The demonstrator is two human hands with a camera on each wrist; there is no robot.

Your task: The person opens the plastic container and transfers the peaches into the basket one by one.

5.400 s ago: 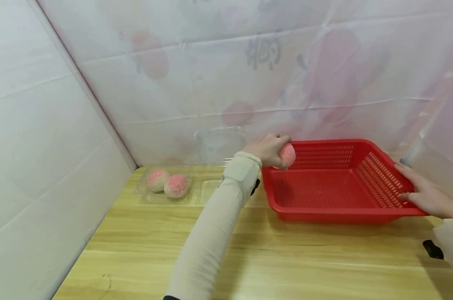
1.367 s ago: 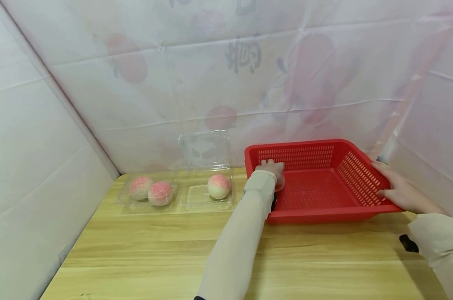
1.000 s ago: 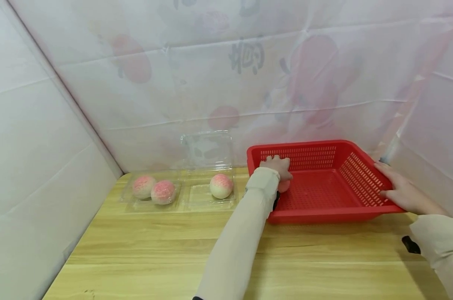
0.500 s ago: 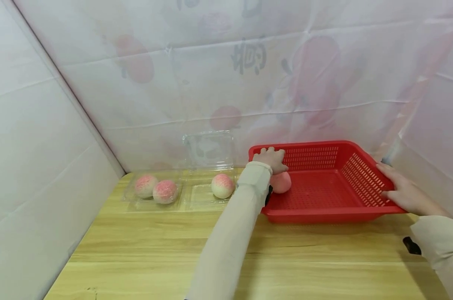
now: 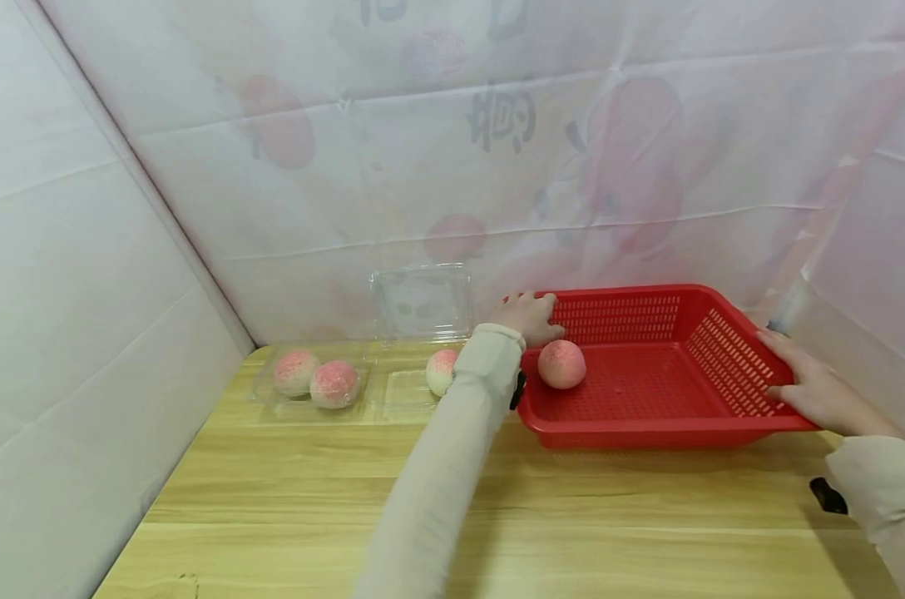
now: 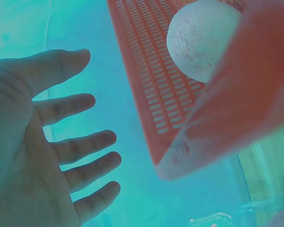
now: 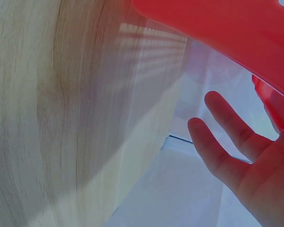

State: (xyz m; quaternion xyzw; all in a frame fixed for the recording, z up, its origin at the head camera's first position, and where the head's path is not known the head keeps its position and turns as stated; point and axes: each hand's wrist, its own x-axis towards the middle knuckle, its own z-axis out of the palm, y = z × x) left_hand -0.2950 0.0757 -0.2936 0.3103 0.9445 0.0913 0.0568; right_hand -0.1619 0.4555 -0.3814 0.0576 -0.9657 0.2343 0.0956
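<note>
In the head view my left hand [image 5: 526, 317] is over the left rim of the red plastic basket [image 5: 647, 426], fingers spread, holding nothing. The left wrist view shows its palm and straight fingers apart from the basket wall. A pink-and-white peach-like ball [image 5: 561, 364] lies inside the basket, just right of that hand. At the basket's right rim, my right hand [image 5: 827, 387] grips the edge, thumb inside and the other fingers outside. In the right wrist view, two of its fingers [image 7: 210, 144] show beyond the rim.
Two similar balls [image 5: 334, 384] sit in a clear plastic box [image 5: 264, 389] at the left. Another ball [image 5: 441, 372], partly behind my left sleeve, lies in an open clear box whose lid [image 5: 422, 301] stands against the white printed sheet [image 5: 333, 200]. All are on a wooden table [image 5: 288, 491].
My left hand held a ball at the basket's left rim, later reached inside with the ball under it, then drew back leftward, leaving it in the basket. My right hand stayed on the rim.
</note>
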